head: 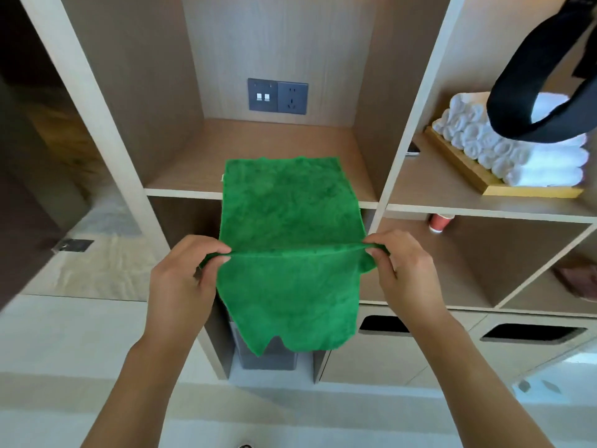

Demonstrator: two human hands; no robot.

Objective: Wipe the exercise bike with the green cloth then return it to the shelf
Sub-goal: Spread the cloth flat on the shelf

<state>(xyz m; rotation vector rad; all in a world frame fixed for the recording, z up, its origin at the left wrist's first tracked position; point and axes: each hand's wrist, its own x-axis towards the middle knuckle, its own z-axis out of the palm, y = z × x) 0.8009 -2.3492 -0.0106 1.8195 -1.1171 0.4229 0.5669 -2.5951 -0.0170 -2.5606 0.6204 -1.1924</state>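
pale wood shelf unit (pixel 265 193) fills the view, cubbies w/ brown back panels; pale floor below it. the middle cubby is the landmark: bare board, back wall carries a grey switch plate (pixel 262 94) and socket (pixel 293 98) side by side. left of that cubby a dark door (pixel 29 176) stands ajar. right of it, next cubby holds a wooden tray (pixel 465 171) stacked w/ rolled white towels (pixel 529 163), and a dark phone-like thing (pixel 413 148) just beside the divider. a black strap loop (pixel 536 101) hangs in front of the towels, top right. under that cubby a red paper cup (pixel 439 223) sits at the top edge of the lower opening; under the middle cubby a grey bin (pixel 268 354) on the floor.

green cloth (pixel 290 227) is spread in front of the middle cubby: far edge lies on the board's front part, rest drapes over the front lip and hangs down, ragged lower corners over the bin. board behind the cloth is free back to the wall.

left hand (pixel 181 282) pinches the cloth's left side betw thumb and fingers; right hand (pixel 403 270) pinches the right side same way, fold line taut between them.
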